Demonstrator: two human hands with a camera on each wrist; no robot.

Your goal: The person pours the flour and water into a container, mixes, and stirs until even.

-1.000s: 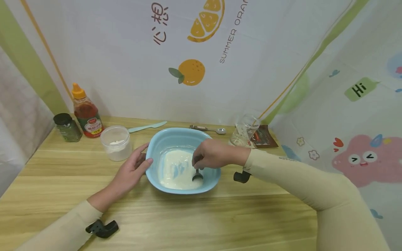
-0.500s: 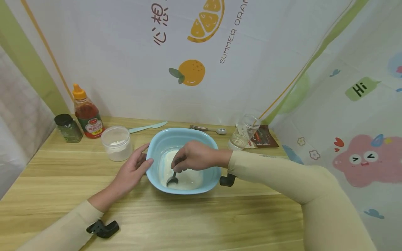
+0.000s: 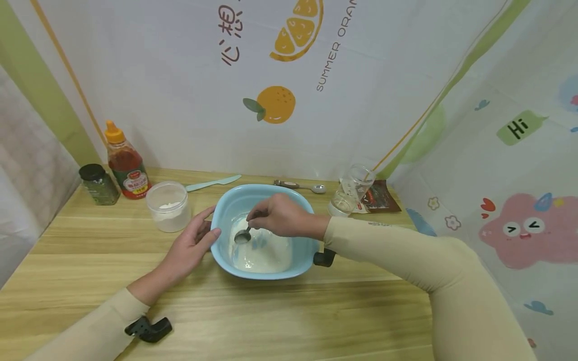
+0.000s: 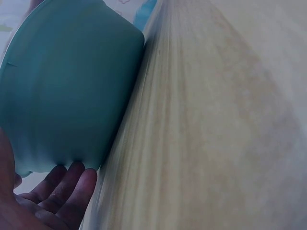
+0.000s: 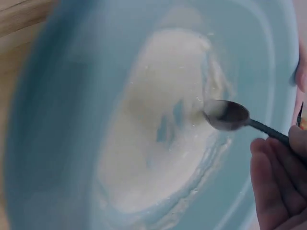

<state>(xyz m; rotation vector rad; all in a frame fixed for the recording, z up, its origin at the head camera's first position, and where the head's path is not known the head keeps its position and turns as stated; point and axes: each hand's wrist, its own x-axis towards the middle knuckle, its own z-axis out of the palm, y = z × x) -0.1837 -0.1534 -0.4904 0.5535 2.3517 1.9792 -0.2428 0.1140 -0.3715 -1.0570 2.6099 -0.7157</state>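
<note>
A light-blue plastic basin (image 3: 244, 196) stands on the wooden table, with a creamy white batter-like mixture (image 3: 264, 258) spread over its bottom. My left hand (image 3: 193, 239) holds the basin's left side, thumb at the rim. In the left wrist view its fingertips (image 4: 86, 179) touch the outer wall. Over the basin, my right hand (image 3: 282, 215) pinches the thin dark handle of a metal spoon (image 3: 242, 236). In the right wrist view the spoon's bowl (image 5: 228, 115) is at the left edge of the mixture; whether it touches is unclear. Bare blue bottom shows through in patches.
Left of the basin are a jar of white powder (image 3: 168, 208), a red sauce bottle (image 3: 128, 168) and a dark-lidded jar (image 3: 99, 185). Behind lie a pale-blue knife (image 3: 212, 183) and a measuring spoon (image 3: 298, 186). A clear cup (image 3: 352, 193) and brown packet (image 3: 381, 196) stand back right.
My right hand has moved the spoon from the basin's right side to its front left, then a little farther back and up. My left hand has kept its place at the rim.
</note>
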